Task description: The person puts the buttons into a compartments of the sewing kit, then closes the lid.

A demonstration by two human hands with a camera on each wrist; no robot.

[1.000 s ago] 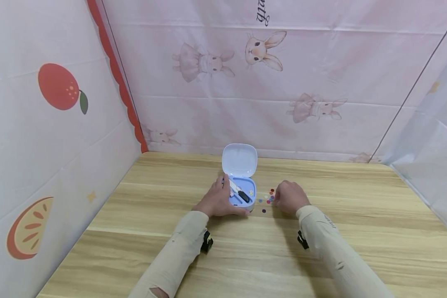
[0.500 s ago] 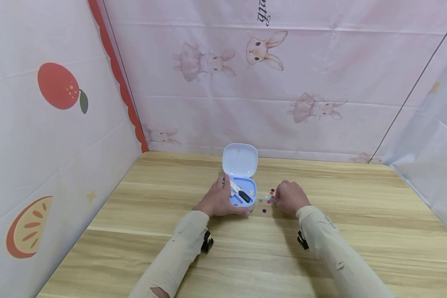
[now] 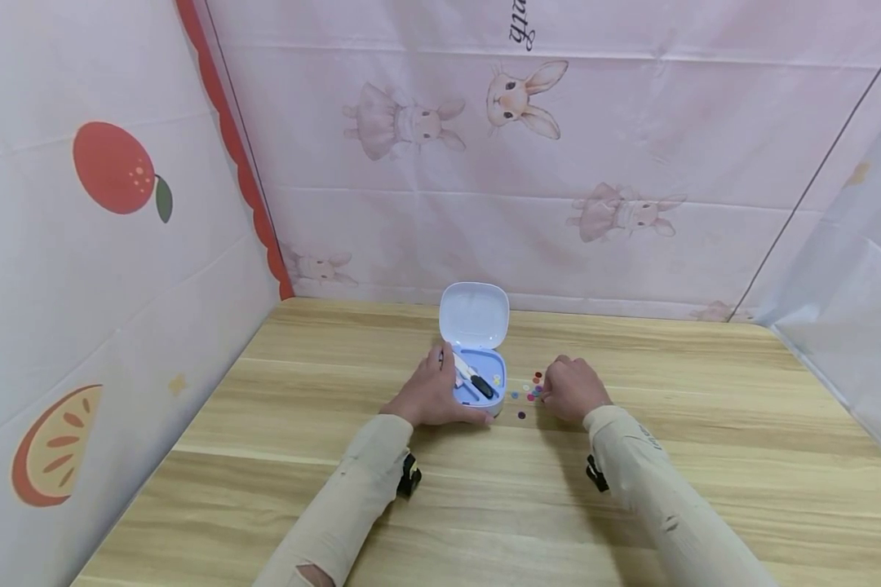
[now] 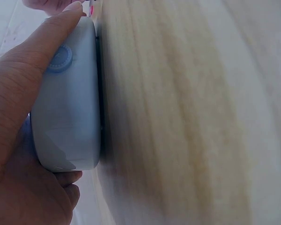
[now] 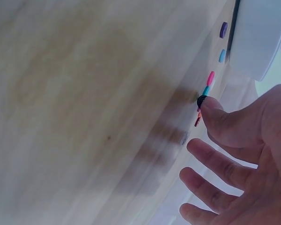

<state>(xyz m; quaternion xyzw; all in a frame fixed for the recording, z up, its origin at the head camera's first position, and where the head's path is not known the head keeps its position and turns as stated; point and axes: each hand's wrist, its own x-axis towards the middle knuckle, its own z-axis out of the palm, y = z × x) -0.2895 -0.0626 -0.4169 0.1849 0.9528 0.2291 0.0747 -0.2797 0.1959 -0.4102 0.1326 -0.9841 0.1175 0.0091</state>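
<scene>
A small white box [image 3: 489, 361] with a light-blue inside stands on the table, its lid [image 3: 474, 316] raised at the back. My left hand [image 3: 427, 395] grips it from the left, the thumb lying along its front near a round blue catch [image 4: 61, 58]. Inside lie a white tool [image 3: 477, 380] with a black end and some small yellow pieces [image 3: 496, 380]. To the right, my right hand [image 3: 574, 390] pinches a dark button [image 5: 202, 101] between thumb and forefinger, just above the table; its other fingers are spread. Several coloured buttons lie close by, including a purple button [image 5: 223, 30] and a pink button [image 5: 210, 78].
A wood-grain table [image 3: 484, 505] carries everything. Behind it hangs a pink cloth [image 3: 440, 236] printed with rabbits. A white sheet [image 3: 213, 342] with printed fruit closes off the left side. Dark straps [image 3: 409, 476] are on both wrists.
</scene>
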